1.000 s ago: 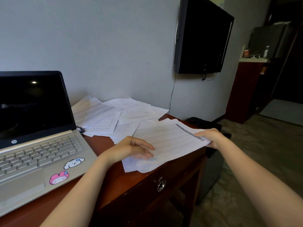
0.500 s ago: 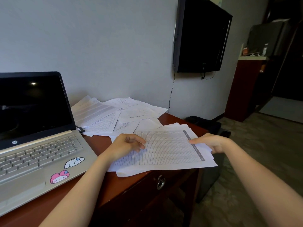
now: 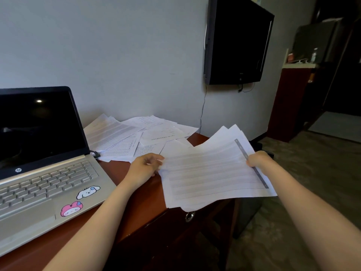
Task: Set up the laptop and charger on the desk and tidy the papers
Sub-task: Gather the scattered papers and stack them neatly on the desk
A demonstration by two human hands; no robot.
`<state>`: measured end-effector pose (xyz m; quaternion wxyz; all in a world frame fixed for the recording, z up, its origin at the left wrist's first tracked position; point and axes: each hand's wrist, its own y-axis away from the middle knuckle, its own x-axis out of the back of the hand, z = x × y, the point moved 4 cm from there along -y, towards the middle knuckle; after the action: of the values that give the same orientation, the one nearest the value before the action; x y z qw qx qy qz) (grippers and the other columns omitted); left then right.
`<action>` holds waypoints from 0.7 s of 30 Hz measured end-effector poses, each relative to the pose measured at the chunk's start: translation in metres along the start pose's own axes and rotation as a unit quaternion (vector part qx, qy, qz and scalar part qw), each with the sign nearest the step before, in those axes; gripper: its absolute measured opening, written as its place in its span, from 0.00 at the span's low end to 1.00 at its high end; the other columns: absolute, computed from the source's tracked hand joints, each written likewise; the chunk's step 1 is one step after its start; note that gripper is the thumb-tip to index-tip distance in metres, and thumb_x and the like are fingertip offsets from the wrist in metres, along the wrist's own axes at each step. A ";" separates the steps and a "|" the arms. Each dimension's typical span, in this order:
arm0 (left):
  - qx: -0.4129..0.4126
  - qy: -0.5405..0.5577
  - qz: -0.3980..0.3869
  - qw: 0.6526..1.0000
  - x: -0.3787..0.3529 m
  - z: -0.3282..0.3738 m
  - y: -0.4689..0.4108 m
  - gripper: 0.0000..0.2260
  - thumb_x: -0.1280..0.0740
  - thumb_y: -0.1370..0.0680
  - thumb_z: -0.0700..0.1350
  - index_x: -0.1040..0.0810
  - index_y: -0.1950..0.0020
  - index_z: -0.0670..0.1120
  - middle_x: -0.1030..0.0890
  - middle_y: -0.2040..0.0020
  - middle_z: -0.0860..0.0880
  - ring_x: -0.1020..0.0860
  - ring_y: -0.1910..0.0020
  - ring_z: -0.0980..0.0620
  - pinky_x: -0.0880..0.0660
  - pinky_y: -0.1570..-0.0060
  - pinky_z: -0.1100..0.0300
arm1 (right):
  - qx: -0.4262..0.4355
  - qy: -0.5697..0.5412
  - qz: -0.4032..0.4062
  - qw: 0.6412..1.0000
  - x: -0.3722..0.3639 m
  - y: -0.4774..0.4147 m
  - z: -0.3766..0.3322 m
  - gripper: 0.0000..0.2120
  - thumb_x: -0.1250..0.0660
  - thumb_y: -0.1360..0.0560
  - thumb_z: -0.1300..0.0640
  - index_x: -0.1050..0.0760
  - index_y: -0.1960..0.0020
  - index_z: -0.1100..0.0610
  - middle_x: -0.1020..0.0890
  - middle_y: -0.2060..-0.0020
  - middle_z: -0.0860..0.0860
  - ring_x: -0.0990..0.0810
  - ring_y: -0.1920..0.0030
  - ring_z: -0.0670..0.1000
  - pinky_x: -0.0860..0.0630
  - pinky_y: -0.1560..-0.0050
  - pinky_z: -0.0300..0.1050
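A loose bundle of printed sheets (image 3: 211, 173) hangs in the air over the right end of the reddish wooden desk (image 3: 136, 208). My left hand (image 3: 143, 167) grips its left edge and my right hand (image 3: 257, 159) pinches its right edge. More papers (image 3: 136, 137) lie scattered flat at the back of the desk against the wall. A silver laptop (image 3: 45, 173) stands open at the left, its screen dark and two cartoon stickers on its palm rest. A dark cable plug (image 3: 95, 153) sits at its right hinge side.
A black television (image 3: 236, 42) hangs on the wall above the desk's right end, a thin cord dropping below it. A desk drawer with a metal ring pull (image 3: 189, 216) faces me. Right of the desk is carpeted floor, a dark bag (image 3: 257, 145) and a red-brown cabinet (image 3: 291, 102).
The bundle of sheets lay flat on the desk under both hands; now both hands have lifted it off the surface and hold it tilted in the air, shifted slightly right.
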<state>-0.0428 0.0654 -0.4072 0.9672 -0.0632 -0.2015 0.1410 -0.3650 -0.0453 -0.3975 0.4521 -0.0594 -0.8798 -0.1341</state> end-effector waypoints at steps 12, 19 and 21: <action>0.138 0.185 -0.156 0.960 -0.045 0.028 0.023 0.11 0.36 0.22 0.48 0.25 0.42 0.46 0.17 0.49 0.44 0.17 0.56 0.50 0.20 0.58 0.60 | -0.045 -0.209 0.027 0.976 0.021 0.009 0.031 0.13 0.39 0.22 0.62 0.30 0.39 0.67 0.31 0.64 0.56 0.33 0.67 0.52 0.30 0.65 0.43; -0.028 0.059 0.003 0.998 -0.033 0.057 0.008 0.29 0.35 0.25 0.33 0.41 0.29 0.50 0.22 0.43 0.42 0.22 0.51 0.47 0.24 0.59 0.60 | 0.025 -0.355 0.032 0.934 0.025 0.025 0.014 0.13 0.37 0.22 0.63 0.29 0.39 0.66 0.24 0.44 0.61 0.26 0.49 0.59 0.32 0.50 0.49; -0.085 0.027 0.030 0.996 -0.023 0.067 0.006 0.36 0.37 0.25 0.32 0.51 0.24 0.52 0.22 0.48 0.44 0.23 0.59 0.52 0.28 0.68 0.69 | 0.057 -0.406 0.024 0.912 0.025 0.029 0.006 0.17 0.35 0.24 0.64 0.30 0.35 0.65 0.25 0.39 0.61 0.26 0.45 0.59 0.30 0.49 0.49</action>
<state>-0.0923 0.0682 -0.3556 0.9587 -0.1553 -0.1847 0.1509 -0.3783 -0.0164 -0.3754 0.0620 -0.1041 -0.9919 -0.0372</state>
